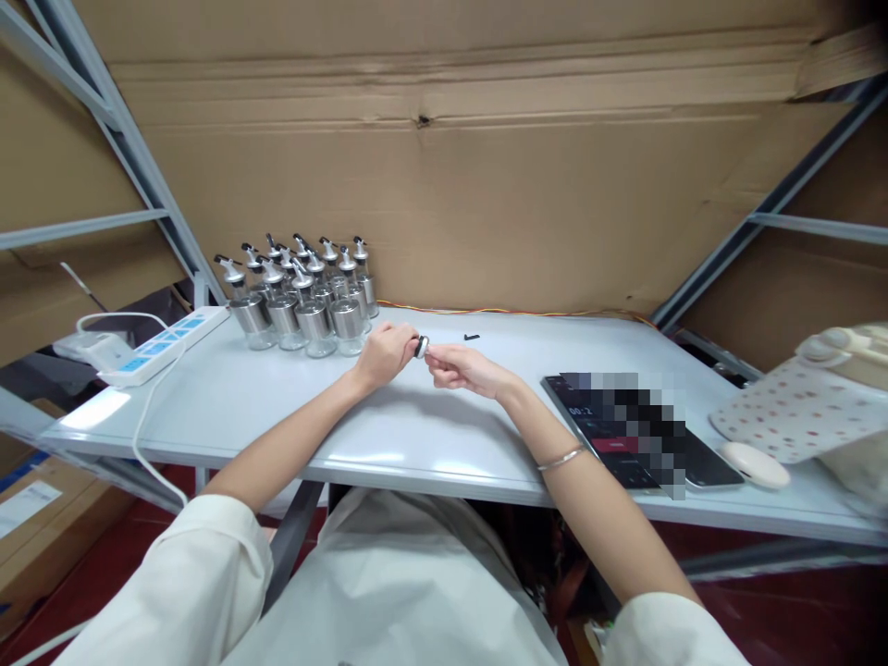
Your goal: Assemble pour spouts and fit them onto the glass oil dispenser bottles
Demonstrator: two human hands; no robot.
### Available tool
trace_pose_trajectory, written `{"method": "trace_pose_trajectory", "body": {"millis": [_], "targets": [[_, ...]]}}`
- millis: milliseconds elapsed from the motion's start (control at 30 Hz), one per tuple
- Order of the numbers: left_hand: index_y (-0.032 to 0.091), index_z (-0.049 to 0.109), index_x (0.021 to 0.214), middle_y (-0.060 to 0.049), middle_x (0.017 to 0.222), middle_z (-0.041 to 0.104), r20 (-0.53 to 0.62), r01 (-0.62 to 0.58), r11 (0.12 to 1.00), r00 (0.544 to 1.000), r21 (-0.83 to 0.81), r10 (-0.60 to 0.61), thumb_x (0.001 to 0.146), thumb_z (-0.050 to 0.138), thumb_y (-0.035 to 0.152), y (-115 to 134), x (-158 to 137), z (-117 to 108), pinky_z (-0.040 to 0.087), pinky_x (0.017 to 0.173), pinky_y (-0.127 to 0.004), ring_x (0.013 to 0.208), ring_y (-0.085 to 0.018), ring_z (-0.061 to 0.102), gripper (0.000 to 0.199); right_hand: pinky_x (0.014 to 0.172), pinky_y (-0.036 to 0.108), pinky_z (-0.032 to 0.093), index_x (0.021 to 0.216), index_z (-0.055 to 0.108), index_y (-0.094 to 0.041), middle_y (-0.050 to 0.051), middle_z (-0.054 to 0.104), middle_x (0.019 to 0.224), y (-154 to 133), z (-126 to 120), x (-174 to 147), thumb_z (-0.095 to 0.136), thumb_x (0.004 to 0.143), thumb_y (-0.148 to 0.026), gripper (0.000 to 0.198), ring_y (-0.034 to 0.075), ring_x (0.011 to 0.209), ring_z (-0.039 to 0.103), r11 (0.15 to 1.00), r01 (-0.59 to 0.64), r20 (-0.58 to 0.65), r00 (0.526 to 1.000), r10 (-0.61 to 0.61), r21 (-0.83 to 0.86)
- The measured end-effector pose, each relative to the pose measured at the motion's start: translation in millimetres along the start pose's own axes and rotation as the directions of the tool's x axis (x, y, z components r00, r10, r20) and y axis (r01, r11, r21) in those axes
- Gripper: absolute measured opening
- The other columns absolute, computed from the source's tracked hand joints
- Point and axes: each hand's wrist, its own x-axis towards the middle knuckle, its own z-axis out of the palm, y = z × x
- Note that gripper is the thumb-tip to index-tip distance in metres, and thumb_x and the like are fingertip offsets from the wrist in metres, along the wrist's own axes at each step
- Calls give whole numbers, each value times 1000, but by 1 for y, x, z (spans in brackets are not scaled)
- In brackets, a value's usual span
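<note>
My left hand [386, 353] and my right hand [463, 368] meet above the middle of the pale table [277, 407]. Between their fingertips they pinch a small silver and black cap-like part [421, 347]. Both hands touch it; which one carries it I cannot tell. A thin bracelet [561, 457] circles my right wrist. Behind and left of my left hand stands a cluster of several glass bottles with metal pourer tops [305, 296].
A white power strip [163, 345] with its cable lies at the table's left end. A tablet [624, 435], a phone and a white mouse [755, 462] lie at the right, next to a dotted cloth bag [805, 412]. A small black piece [472, 338] lies near the cardboard wall.
</note>
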Motion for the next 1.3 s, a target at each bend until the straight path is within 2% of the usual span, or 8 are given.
{"method": "trace_pose_trajectory", "body": {"millis": [200,433,567,667,767,867,1000,1300], "targets": [[20,47,65,-3,57,51,76,181,983,981,-22,-179,94,6,47,-12,4,7,36,68,-32,54,-15,40,58,48,22,24,68,38,-21,-6,35,54,10,4,12,44,88,-45,32,8,46,30,865,30,-247,953,-176,-501],[20,39,51,0,48,41,106,395,909,918,-130,-383,94,12,47,-6,10,13,29,53,-28,49,-13,41,57,58,27,24,83,53,-21,4,60,66,9,1,11,43,93,-32,18,17,57,49,196,-117,-199,854,-481,-974],[20,31,48,2,43,33,206,635,649,763,-420,-613,93,16,50,-4,16,13,29,49,-25,43,-10,36,56,67,29,27,87,56,-19,8,65,81,-1,-15,2,35,96,-28,24,20,75,56,-13,-119,-86,783,-616,-993],[20,33,55,4,46,33,216,691,480,665,-541,-715,93,20,48,-11,16,11,29,45,-23,40,-8,34,48,70,29,30,90,55,-19,8,63,86,-5,-35,-4,32,97,-27,26,20,81,56,134,-182,-218,605,-766,-974],[17,45,71,4,62,46,141,640,555,713,-532,-687,91,37,41,-19,12,12,35,48,-21,43,-6,42,32,69,30,34,85,52,-19,7,57,82,-3,-48,-5,31,96,-32,27,20,77,52,369,-201,-420,447,-790,-907],[16,54,90,0,81,54,115,594,700,788,-396,-604,84,54,27,-29,10,18,43,61,-23,55,-7,50,13,76,32,38,86,52,-19,9,52,87,2,-48,-1,30,96,-34,28,21,82,51,411,-150,-434,416,-799,-899],[16,61,102,-6,97,55,185,489,868,864,-84,-468,81,56,15,-49,17,27,44,81,-29,76,-13,56,22,84,36,40,108,52,-16,12,51,95,7,-46,4,29,95,-32,31,23,90,51,439,-123,-445,441,-779,-890],[16,57,117,-11,100,57,329,410,906,845,108,-422,86,45,13,-59,12,44,44,84,-33,95,-22,57,34,68,29,42,101,48,-17,4,59,79,17,-40,12,46,87,-24,16,17,69,53,544,-139,-463,716,-522,-828]]}}
